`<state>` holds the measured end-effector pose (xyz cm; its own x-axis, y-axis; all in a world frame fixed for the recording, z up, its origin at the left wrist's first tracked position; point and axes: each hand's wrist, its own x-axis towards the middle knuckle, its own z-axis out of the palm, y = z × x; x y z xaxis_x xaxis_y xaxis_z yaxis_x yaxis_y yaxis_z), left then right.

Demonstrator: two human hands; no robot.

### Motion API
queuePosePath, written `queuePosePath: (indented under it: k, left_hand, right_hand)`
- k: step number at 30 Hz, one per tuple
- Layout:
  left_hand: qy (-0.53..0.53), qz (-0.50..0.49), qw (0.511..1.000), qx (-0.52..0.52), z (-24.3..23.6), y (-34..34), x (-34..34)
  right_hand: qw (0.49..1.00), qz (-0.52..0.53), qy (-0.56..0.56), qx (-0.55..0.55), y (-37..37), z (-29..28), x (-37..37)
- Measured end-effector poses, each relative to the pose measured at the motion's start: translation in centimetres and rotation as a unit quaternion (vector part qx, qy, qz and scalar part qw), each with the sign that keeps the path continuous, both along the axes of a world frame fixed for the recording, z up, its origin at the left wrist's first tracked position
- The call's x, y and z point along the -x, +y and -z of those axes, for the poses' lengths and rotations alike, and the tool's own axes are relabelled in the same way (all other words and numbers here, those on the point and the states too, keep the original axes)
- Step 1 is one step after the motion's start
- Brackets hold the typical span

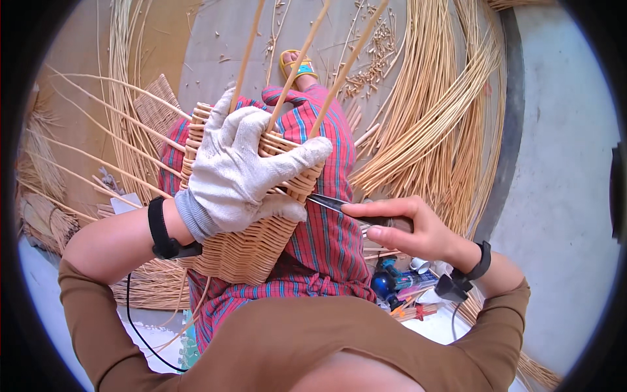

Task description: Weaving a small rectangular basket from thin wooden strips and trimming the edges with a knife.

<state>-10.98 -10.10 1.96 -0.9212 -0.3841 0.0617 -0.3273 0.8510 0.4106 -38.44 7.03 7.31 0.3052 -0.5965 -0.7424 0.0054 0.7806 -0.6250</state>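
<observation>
A: Where's basket [247, 249] sitting?
B: On lap [330, 242]; L hand [245, 166] is clasping it, R hand [421, 228] is gripping tool [333, 203].
A: Handling?
B: Prob. light, semi-stiff (rods [350, 68] are likely flexing); wall [266, 236] is offering best hold.

The basket [251, 251] sits on the lap [333, 163] beneath the left hand [245, 166], its long stakes [290, 75] running out beyond and to the left of that hand, while the right hand [415, 225] is just right of it, with the tool [333, 202] reaching leftward to its side. On the floor [222, 59], a cane heap [424, 130] lies beyond the right hand, cut pieces [375, 55] farther out between both hands, and a woven panel [157, 108] beyond the left hand, to its left. Nearer the body, small items [405, 284] lie below the right hand, more canes [150, 287] left of the basket.
</observation>
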Motion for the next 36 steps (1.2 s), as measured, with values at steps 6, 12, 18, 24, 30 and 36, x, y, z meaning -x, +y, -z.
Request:
queuePosePath:
  k: [6, 12, 18, 24, 30, 36]
  left_hand:
    - [0.014, -0.016, 1.000, -0.011, 0.2, 0.1, 0.1]
    - [0.042, -0.008, 0.999, -0.009, 0.4, 0.3, -0.1]
    - [0.054, -0.011, 0.998, 0.014, 0.3, 0.6, 0.0]
    - [0.033, -0.029, 0.999, 0.003, 0.6, 1.4, -0.1]
    - [0.034, -0.033, 0.999, 0.017, -0.1, 1.9, 0.0]
    - [0.054, -0.044, 0.997, 0.014, 0.7, 1.6, -0.3]
  right_hand:
    - [0.864, -0.153, 0.230, 0.420, 1.4, 3.7, -0.1]
    - [0.766, -0.268, 0.371, 0.452, 1.2, 2.7, 0.0]
    - [0.933, -0.067, 0.116, 0.334, 1.2, 3.8, -0.7]
    - [0.838, -0.352, 0.340, 0.242, -0.3, 1.1, -1.5]
    - [0.990, -0.037, -0.132, 0.024, 0.9, 2.6, -0.2]
    - [0.958, -0.004, -0.283, 0.034, 1.9, 6.1, 0.2]
